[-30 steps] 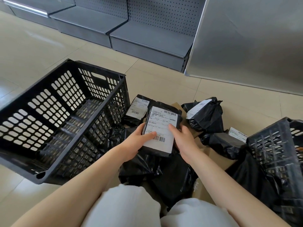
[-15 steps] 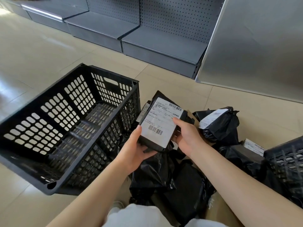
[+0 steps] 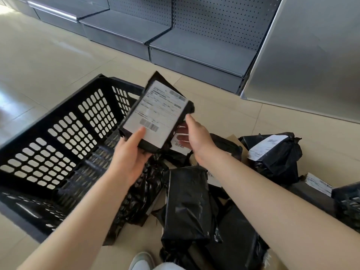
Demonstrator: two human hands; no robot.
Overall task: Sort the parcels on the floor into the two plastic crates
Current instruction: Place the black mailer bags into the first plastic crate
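Observation:
My left hand (image 3: 130, 152) grips the near edge of a black parcel (image 3: 155, 115) with a white shipping label, thumb on the label. The parcel is tilted above the right end of the large black crate (image 3: 58, 112), which shows no parcels inside. My right hand (image 3: 196, 139) sits just off the parcel's right edge with fingers loose, holding nothing. Several more black bagged parcels lie on the floor, among them a long one (image 3: 187, 203) below my arms and a lumpy one (image 3: 276, 154) to the right. A corner of the second crate (image 3: 348, 203) shows at the right edge.
Grey perforated shelving (image 3: 194, 47) runs along the back, and a large metal panel (image 3: 311, 65) stands at the upper right. A labelled box (image 3: 319, 184) lies beside the right crate. My shoe (image 3: 142, 260) is at the bottom. Beige floor tiles lie left of the crate.
The parcel was lifted off the pile and carried up and left over the crate. My right hand has come off its edge; my left hand alone holds it.

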